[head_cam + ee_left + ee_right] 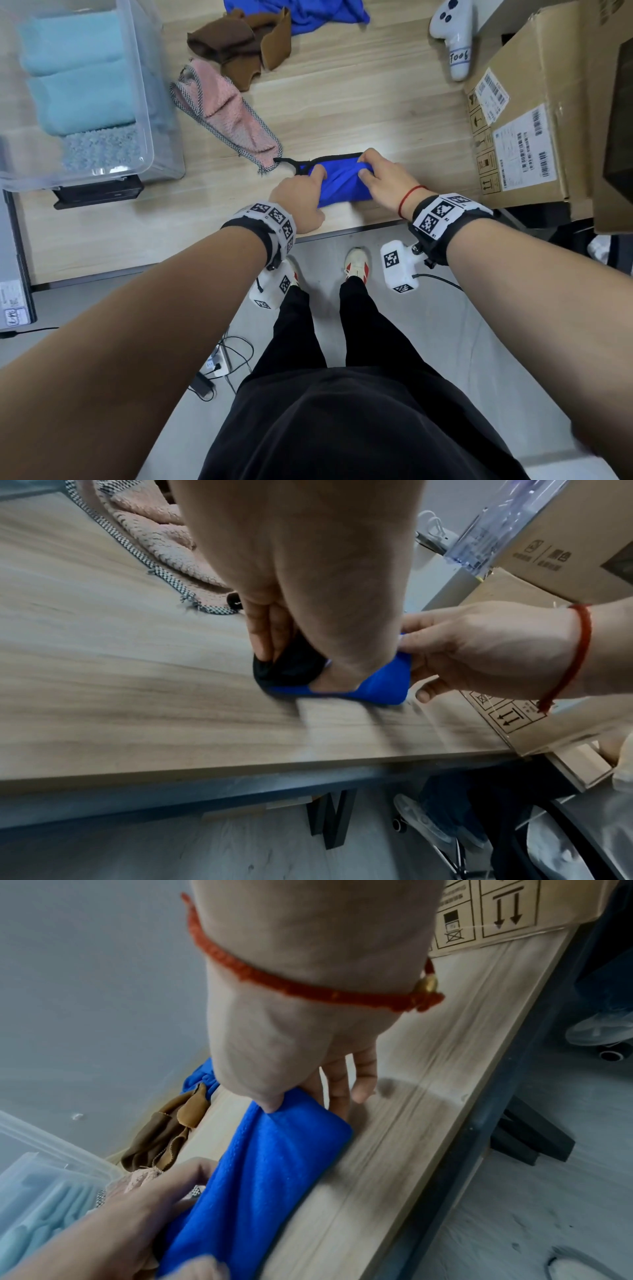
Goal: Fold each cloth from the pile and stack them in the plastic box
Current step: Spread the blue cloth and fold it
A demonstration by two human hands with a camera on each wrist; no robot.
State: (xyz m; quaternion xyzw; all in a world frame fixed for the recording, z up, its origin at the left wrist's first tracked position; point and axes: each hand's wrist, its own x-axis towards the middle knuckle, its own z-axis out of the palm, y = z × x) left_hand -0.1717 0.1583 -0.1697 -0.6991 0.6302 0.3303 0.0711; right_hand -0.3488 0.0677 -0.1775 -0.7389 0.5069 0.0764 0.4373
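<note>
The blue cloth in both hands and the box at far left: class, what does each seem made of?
Blue cloth: soft fleece or microfibre, seemingly; matt, fuzzy nap, black-bound edge. Box: clear, glossy plastic; the folded pale cloths show through its wall.

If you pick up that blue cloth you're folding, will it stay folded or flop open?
Probably flop: the blue cloth bunches in soft wrinkles where the left hand and right hand pinch it. It looks fleecy, so likely light and not slippery. Its black-edged layers would likely slide apart unless held together.
</note>
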